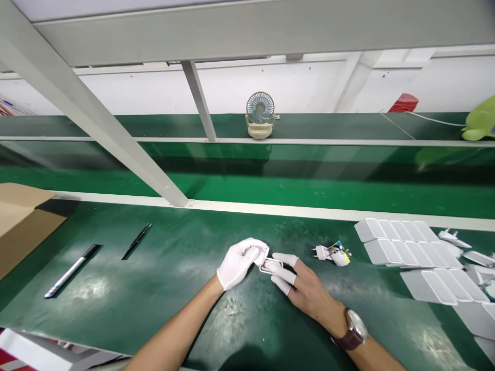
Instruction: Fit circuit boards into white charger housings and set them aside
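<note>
My left hand (240,262), in a white glove, is closed with thumb and fingers pinching a small white plastic part. Right beside that part is a white rounded plastic housing (265,268), its open side showing something small and reddish inside. My right hand (305,288), with white finger covers and a wristwatch, has a fingertip laid over the housing and other fingers around its right side. The fingers hide much of both pieces. To the right lies a white plug assembly (328,253) with prongs, exposed electronic components and a yellow patch.
Rows of white plastic cases (406,242) stand at the right, with loose plug parts (454,237) beyond. Tweezers (136,241), a marker pen (73,270) and a cardboard box (27,221) are at the left. A small fan (260,114) sits on the shelf behind a slanted post (127,144).
</note>
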### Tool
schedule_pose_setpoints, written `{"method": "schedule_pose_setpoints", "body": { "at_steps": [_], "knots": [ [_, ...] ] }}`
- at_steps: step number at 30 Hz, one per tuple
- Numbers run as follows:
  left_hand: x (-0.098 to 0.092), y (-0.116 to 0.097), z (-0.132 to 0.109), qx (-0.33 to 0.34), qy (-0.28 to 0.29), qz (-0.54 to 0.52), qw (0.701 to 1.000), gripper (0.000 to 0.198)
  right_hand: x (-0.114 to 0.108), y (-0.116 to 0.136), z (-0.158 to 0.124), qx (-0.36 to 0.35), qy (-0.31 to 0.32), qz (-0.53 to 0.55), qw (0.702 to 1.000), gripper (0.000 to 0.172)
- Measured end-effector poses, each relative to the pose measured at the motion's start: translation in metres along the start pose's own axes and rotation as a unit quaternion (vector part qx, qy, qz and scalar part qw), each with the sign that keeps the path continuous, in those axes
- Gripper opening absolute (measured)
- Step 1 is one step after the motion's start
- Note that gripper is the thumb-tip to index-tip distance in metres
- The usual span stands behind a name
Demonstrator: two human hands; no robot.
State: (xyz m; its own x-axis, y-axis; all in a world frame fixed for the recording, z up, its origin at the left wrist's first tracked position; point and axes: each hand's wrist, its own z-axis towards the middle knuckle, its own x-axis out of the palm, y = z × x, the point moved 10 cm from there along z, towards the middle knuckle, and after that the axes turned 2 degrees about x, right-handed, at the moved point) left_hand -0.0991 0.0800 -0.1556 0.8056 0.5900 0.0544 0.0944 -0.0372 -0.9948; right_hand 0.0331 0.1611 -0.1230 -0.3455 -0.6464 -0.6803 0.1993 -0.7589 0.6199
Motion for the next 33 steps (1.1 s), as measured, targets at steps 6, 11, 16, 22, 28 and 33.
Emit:
{"method": "schedule_pose_setpoints", "body": {
  "at_steps": [6,11,16,22,28,33],
  "knots": [
    [-0.007,0.003,0.004,0.022,-0.015,-0.007,1.000,0.056,0.012,0.000,-0.007,-0.045,0.027,-0.061,0.997,0.048],
    [-0.013,0.003,-0.001,0.053,-0.042,-0.059,0.996,0.058,0.001,0.010,-0.004,-0.075,-0.008,-0.101,0.992,0.053],
    [-0.025,-0.007,-0.008,0.090,-0.076,-0.076,0.990,0.053,-0.024,0.020,-0.001,-0.064,-0.083,-0.109,0.989,0.057],
    [-0.023,-0.011,-0.009,0.099,-0.080,-0.046,0.991,0.050,0.005,0.010,-0.005,-0.042,-0.021,-0.118,0.992,0.033],
    [-0.011,-0.010,-0.009,0.086,-0.056,0.001,0.995,0.051,0.005,0.003,-0.010,-0.023,-0.052,-0.110,0.992,0.045],
    [-0.008,-0.014,-0.009,0.088,-0.050,0.065,0.993,0.045,0.003,-0.005,-0.004,0.033,-0.052,-0.008,0.998,0.034]
  ]
}}
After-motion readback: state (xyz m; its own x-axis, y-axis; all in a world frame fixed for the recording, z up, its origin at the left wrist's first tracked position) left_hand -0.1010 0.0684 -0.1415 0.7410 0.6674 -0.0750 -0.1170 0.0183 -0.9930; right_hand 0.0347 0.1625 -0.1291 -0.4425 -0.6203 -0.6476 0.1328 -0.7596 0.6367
